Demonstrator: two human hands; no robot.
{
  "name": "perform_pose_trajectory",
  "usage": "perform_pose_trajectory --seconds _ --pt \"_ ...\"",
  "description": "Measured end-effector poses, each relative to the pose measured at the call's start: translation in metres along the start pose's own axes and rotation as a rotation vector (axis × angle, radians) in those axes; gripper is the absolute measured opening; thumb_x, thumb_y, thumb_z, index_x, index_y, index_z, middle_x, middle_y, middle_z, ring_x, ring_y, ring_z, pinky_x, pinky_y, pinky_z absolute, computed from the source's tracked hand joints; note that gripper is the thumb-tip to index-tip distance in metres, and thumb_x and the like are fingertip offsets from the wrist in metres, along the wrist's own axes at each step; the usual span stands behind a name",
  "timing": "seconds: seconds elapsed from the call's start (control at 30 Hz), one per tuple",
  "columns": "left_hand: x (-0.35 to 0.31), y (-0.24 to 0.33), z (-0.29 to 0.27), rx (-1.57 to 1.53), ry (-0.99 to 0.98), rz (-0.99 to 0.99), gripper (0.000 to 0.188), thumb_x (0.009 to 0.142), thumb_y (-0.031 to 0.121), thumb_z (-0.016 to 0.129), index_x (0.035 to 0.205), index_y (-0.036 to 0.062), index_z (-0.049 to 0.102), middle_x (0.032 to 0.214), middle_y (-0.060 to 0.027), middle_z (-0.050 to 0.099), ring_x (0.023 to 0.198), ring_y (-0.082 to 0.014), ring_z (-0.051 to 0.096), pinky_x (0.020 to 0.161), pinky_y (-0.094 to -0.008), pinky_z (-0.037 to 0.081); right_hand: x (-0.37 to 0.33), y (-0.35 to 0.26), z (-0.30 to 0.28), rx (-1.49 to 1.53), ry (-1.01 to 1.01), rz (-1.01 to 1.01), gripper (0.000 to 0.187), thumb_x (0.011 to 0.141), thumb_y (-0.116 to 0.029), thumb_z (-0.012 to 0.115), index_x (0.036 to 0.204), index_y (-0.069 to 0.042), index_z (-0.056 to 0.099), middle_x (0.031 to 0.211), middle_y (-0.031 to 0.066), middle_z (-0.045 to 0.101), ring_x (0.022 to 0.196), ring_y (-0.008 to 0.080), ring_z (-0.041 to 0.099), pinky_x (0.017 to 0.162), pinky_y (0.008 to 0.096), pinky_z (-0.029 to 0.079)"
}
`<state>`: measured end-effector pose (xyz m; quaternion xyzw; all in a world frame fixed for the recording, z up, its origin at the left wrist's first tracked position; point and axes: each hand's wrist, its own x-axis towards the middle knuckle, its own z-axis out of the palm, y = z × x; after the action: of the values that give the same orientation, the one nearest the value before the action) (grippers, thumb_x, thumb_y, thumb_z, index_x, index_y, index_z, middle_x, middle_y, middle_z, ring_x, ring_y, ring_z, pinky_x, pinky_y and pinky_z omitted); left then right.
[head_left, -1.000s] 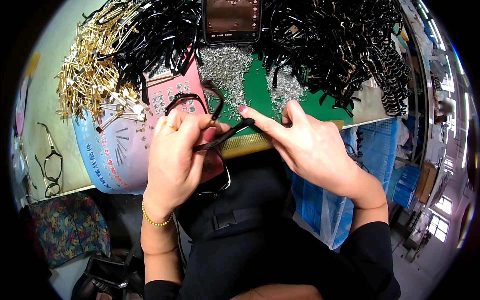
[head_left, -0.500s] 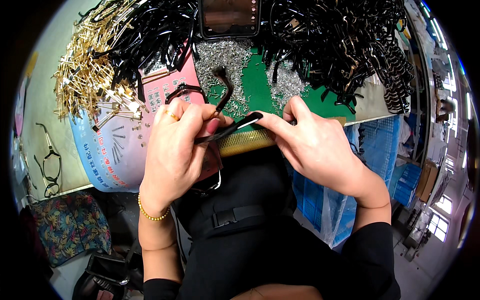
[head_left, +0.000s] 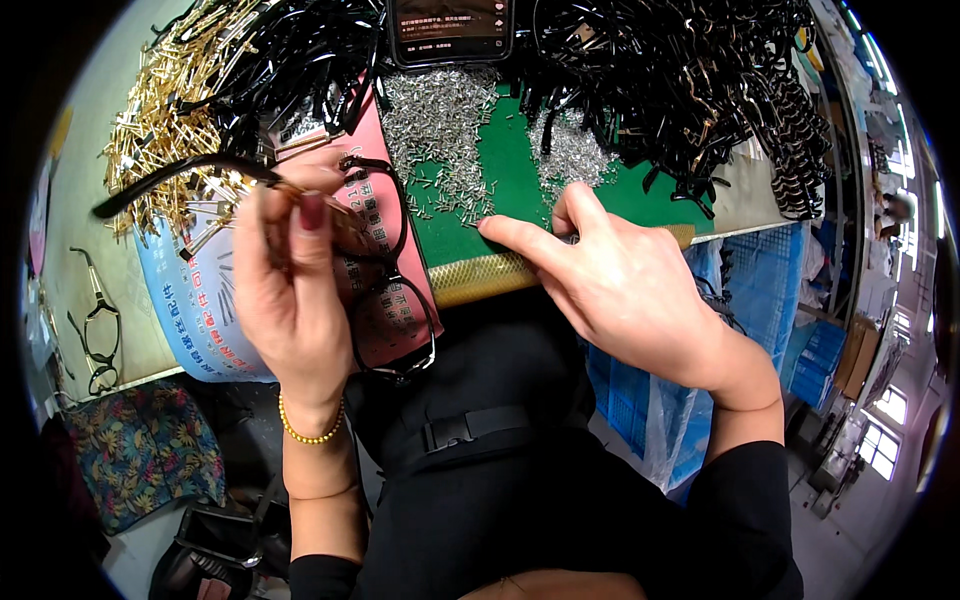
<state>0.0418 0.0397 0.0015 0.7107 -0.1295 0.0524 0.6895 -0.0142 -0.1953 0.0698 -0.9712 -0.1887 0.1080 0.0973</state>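
Observation:
My left hand [head_left: 295, 265] is raised over the printed sheets, its thumb and fingers closed on a dark eyeglass frame [head_left: 345, 228]. One black temple [head_left: 160, 180] of it reaches left across the golden parts. Beside this hand are black eyeglass rims [head_left: 434, 348], partly over the table's near edge; whether they join the held frame I cannot tell. My right hand [head_left: 620, 280] rests at the front of the green mat [head_left: 515, 150], one digit stretched toward loose silver screws [head_left: 445, 150]. Its other fingers curl round a small dark bit that I cannot make out.
Golden metal parts [head_left: 165, 130] and black temples [head_left: 660, 80] lie heaped behind. A phone [head_left: 450, 35] stands at the back. More silver screws [head_left: 575, 165] lie on the mat. Another pair of glasses [head_left: 100, 325] is at far left. Blue crates [head_left: 750, 270] stand right.
My left hand has moved left with the eyeglass frame, and its temple now points left, away from my right hand. My right hand has shifted slightly; its digit no longer meets the black temple.

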Motion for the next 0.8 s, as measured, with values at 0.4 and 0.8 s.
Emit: perform_pose_trajectory --seconds 0.4,0.8 --pt "0.018 -0.001 -0.013 -0.06 0.093 -0.182 0.025 0.104 -0.002 0.053 0.129 -0.0048 0.055 0.124 -0.013 0.065 0.076 -0.0105 0.068 0.066 -0.0231 0.06 -0.001 -0.004 0.003 0.022 0.035 0.082 0.053 0.085 -0.005 0.064 0.137 -0.017 0.057 0.097 0.0145 0.053 0.075 0.0268 0.067 0.055 0.0374 0.056" --pt "0.023 -0.004 -0.013 -0.008 -0.005 -0.277 0.022 0.105 0.001 0.053 0.126 -0.0024 0.058 0.106 -0.0083 0.068 0.073 -0.0083 0.067 0.063 -0.0208 0.057 0.0 -0.005 0.007 -0.027 0.043 0.122 0.065 0.082 -0.004 0.065 0.143 -0.021 0.052 0.096 0.0161 0.053 0.066 0.0266 0.066 0.054 0.0378 0.055"
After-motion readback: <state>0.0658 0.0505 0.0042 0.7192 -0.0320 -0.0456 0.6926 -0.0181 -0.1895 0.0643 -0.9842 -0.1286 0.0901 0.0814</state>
